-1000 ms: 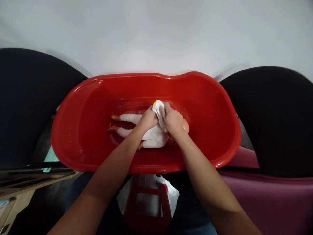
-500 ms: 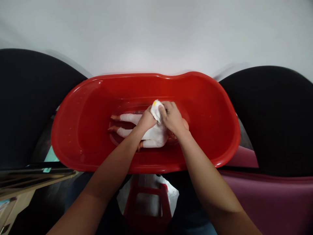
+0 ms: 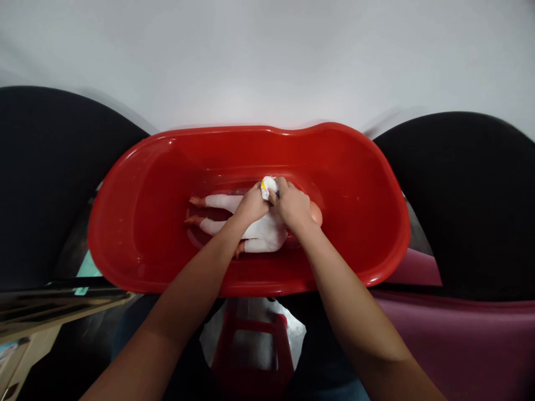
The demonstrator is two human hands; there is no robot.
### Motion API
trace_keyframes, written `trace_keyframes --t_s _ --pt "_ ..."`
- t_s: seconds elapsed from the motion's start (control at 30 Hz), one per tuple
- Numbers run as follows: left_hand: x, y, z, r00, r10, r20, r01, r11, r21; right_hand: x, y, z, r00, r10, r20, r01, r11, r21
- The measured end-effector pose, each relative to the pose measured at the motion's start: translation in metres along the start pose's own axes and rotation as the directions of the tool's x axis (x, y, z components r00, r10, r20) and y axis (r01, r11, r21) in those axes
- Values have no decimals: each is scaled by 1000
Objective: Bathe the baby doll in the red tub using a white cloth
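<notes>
A doll with a white cloth body lies in a red baby bathtub, its feet to the left and its head to the right. Over its chest, both hands grip a small, bunched white cloth that bears a yellow patch. My left hand is closed on the cloth's left side. On the other side, my right hand has its fingers and thumb curled against it. That hand and forearm cover most of the doll's head; its far arm is hidden too.
Black rounded chair backs flank the tub on both sides. A pink surface lies at the lower right and a wooden frame at the lower left. Below the tub is a red stool. A pale wall stands behind.
The white cloth has become more compact and sits slightly lower. My right hand has curled closer over it, moving a little down and left. The doll lies as before.
</notes>
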State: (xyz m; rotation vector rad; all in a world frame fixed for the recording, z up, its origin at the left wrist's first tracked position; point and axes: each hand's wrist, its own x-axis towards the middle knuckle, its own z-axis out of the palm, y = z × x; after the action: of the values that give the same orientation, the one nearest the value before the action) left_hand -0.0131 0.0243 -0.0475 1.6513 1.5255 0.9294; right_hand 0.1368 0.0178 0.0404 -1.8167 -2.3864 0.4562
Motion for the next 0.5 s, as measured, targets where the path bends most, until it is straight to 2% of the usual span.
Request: trace_keyframes --t_s 0.13,0.23,0.33,0.4,0.47,0.5 --pt "-1 3 -1 999 -20 -35 20 1000 5 -1 2 -2 999 -48 -2 48 999 14" --pt "-3 5 -2 998 17 -52 -16 1000 20 -1 5 -3 998 -52 -37 56 992 110" --pt "-3 7 -5 997 72 -40 -68 994 88 2 10 -3 988 37 -153 17 941 337" --pt "-3 8 -6 996 76 -37 -71 991 117 4 15 -1 956 120 -267 25 875 484" --pt "-1 10 -6 997 64 -37 -59 992 109 5 17 1 922 157 -354 75 825 561" --pt "0 11 -7 998 47 -30 -45 995 86 5 18 1 923 141 -359 94 820 565"
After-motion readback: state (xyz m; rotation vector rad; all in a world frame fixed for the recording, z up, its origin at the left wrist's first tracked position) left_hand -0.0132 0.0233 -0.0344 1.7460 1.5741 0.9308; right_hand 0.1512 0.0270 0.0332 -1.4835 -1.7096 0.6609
